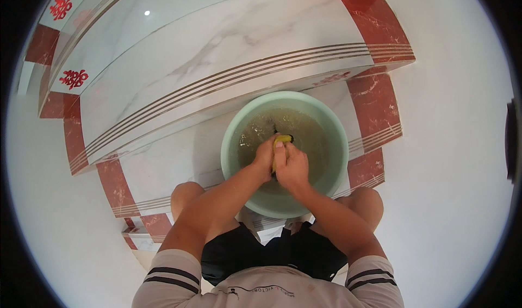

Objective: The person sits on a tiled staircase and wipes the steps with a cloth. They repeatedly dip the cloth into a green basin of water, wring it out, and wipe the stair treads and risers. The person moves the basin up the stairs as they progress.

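A pale green plastic basin (341, 145) holds cloudy brownish water (312, 132). Over its middle my two hands are pressed together around a small yellow item with black edges (284, 138). My left hand (265, 156) grips it from the left, its fingers partly hidden behind the item. From the other side my right hand (294, 166) closes on it, thumb lying along the yellow surface. Fingers cover most of the item, so I cannot tell whether it is cloth or a sponge. A dark bit (275, 127) shows just beyond the left fingertips.
The basin stands on a white marble-look stair tread (163, 169) with red tile borders (373, 104). Grooved step edges (228, 81) rise beyond it. White walls (448, 145) flank the stairs. My bent knees (365, 206) are on either side of the basin's near rim.
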The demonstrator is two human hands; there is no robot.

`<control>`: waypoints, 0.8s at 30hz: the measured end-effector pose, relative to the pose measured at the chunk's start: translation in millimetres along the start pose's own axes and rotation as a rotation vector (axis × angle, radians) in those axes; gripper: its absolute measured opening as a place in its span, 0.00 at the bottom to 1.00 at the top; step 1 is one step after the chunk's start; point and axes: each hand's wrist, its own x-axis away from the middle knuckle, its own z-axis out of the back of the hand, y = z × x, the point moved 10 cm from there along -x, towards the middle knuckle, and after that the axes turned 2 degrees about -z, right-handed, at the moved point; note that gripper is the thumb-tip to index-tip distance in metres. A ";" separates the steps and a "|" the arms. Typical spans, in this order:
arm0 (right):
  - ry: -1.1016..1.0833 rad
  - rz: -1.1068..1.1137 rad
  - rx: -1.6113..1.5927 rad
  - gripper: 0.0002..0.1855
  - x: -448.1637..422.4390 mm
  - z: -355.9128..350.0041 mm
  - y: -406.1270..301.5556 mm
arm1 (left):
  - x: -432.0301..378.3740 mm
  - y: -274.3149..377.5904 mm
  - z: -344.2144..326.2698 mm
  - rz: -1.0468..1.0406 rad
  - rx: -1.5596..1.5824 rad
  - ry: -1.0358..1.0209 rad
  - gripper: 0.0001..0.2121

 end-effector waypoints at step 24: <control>-0.056 -0.060 0.228 0.19 -30.7 5.5 46.2 | 3.5 31.4 81.2 -0.512 -0.199 0.523 0.25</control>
